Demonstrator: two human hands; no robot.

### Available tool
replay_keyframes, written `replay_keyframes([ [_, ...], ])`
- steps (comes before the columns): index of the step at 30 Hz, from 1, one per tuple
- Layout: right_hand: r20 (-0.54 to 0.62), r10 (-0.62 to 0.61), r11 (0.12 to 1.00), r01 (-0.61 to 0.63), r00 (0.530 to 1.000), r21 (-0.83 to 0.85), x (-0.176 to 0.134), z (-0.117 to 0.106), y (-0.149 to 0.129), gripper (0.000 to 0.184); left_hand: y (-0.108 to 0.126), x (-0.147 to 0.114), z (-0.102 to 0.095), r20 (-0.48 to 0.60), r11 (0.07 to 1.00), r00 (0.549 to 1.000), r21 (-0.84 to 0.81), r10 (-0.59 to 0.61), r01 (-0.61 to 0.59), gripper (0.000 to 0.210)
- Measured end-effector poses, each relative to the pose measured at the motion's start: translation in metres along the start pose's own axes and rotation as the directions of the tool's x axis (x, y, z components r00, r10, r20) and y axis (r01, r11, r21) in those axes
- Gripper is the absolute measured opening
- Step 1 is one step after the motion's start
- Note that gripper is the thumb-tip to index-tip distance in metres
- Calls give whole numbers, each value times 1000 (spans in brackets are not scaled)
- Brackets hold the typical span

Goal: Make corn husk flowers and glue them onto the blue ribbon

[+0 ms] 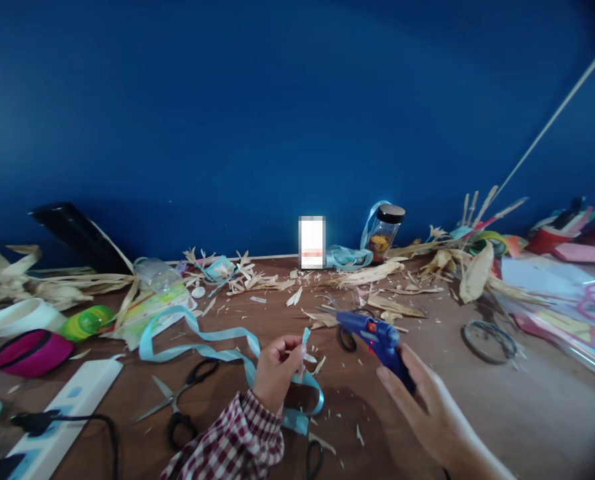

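Observation:
My left hand point(276, 373), in a checked sleeve, pinches a light blue ribbon point(238, 333) near its end, which sticks up past the thumb and fingertip. A narrow pale piece hangs below the fingertips; I cannot make out what it is. The rest of the ribbon loops away left across the brown table point(257, 320). To the right, my right hand point(430, 407) is closed round the grip of a blue glue gun point(370, 330), whose nozzle points left and away from me. A small red light shows on the gun.
Open scissors point(175, 400) lie left of my left hand, beside a white power strip point(72, 413) with a black plug. Dry corn husks point(372, 273) and scraps litter the back. A tilted jar point(385, 233) and a wire ring point(490, 341) are on the right.

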State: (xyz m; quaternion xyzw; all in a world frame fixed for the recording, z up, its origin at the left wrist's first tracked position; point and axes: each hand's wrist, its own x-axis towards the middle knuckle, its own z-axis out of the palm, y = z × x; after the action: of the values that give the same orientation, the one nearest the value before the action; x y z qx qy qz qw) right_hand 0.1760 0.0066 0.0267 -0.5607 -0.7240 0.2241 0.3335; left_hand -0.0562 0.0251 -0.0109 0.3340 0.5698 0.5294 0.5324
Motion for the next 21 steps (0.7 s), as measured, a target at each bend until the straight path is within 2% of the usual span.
replay_keyframes([
  [2,-37,-69,994,65,997,-93,2,-11,9,32,0,0,0,10,1000,1000,-14,1,-1,34],
  [5,-113,-147,939,103,983,-329,2,-30,33,31,-1,0,-1,-3,1000,1000,-5,-15,15,38],
  [7,-194,-147,882,40,970,-470,-1,-45,56,33,-1,1,-2,-14,1000,1000,5,-20,20,41],
  [11,-322,-123,752,-124,939,-648,-11,-71,106,34,-4,3,-1,-11,999,999,-16,-42,41,47],
  [16,-369,-47,611,-266,928,-746,-21,-86,149,35,-8,4,-2,13,998,1000,-47,-28,29,43],
  [18,-375,7,572,-311,927,-759,-24,-86,156,37,-9,3,-2,17,999,1000,-52,-10,11,41],
  [21,-333,68,551,-314,941,-774,-26,-84,158,39,-6,1,0,-4,998,1000,-69,4,-4,40],
])
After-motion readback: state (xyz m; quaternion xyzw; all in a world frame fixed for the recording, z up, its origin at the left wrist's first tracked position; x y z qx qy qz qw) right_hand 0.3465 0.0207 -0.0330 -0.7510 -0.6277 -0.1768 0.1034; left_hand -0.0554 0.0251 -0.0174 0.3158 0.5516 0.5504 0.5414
